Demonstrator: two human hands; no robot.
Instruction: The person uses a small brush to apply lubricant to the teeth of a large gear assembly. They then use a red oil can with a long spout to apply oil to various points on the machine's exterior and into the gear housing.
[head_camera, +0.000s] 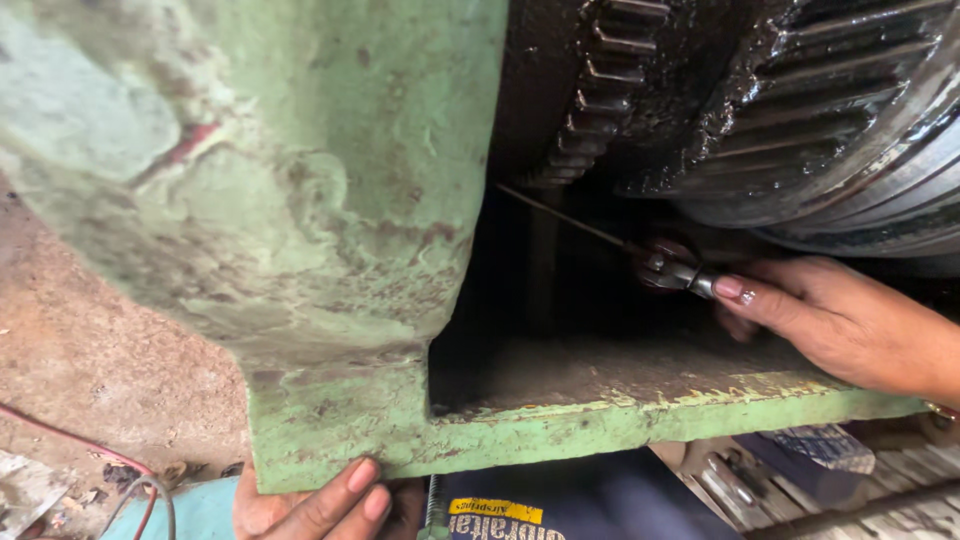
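Machine workshop: greasy gears (800, 90), worn green machine casing (280, 200), dirt floor (80, 360).
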